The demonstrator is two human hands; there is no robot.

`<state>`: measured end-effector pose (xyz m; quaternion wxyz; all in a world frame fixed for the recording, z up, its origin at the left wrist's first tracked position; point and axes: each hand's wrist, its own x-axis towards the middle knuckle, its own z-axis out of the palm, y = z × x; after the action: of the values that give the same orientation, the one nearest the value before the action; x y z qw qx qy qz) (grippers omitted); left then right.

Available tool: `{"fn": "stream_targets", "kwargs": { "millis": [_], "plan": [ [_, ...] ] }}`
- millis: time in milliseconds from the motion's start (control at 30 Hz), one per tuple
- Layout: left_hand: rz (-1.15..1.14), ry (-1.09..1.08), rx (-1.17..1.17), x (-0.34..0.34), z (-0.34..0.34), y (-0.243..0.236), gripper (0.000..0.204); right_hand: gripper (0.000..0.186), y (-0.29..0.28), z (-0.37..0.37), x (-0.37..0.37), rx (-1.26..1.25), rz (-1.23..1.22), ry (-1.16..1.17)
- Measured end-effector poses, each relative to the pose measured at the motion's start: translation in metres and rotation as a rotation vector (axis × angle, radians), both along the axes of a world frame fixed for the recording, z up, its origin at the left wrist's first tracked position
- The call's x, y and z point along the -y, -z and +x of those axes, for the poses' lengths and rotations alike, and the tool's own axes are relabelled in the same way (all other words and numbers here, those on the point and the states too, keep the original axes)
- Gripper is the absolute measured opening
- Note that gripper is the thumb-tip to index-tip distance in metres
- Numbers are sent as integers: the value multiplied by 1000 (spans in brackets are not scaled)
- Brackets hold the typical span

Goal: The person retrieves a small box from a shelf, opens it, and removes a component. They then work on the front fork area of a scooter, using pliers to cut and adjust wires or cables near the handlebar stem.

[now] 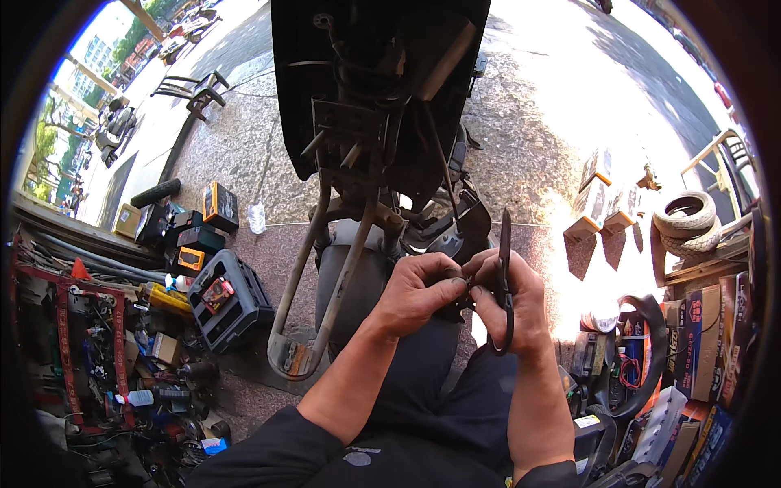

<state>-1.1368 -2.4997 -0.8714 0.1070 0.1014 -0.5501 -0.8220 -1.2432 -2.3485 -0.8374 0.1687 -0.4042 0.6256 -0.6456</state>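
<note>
Just above my lap, my two hands meet at a small dark piece, perhaps wire ends, that I cannot make out clearly. My left hand (413, 294) is closed, pinching it between thumb and forefinger. My right hand (525, 313) has its thumb and fingers at the same piece. It also carries a pair of dark scissors (505, 244), blades pointing away from me and the handle loop low against the palm. Right beyond my hands stands the stripped rear of a motorbike or scooter (374, 89), with a bent metal tube frame (307, 285) and a dark wheel (338, 268).
On the left are a grey plastic tool case (232, 301), several boxed batteries (220, 206) and a red rack (61, 342) crowded with tools. On the right lie stacked tyres (687, 220), cartons (700, 342) and a black tyre (651, 366). A dark chair (199, 89) stands far left.
</note>
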Motion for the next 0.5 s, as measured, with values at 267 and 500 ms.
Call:
{"fn": "stream_targets", "kwargs": {
  "millis": [267,500],
  "plan": [
    [-19,48,10,4,4,-4,8,19,-11,2,-9,-73,100,85],
    [33,76,1,2,6,-8,8,20,-21,6,-7,-153,208,21]
  ]
}}
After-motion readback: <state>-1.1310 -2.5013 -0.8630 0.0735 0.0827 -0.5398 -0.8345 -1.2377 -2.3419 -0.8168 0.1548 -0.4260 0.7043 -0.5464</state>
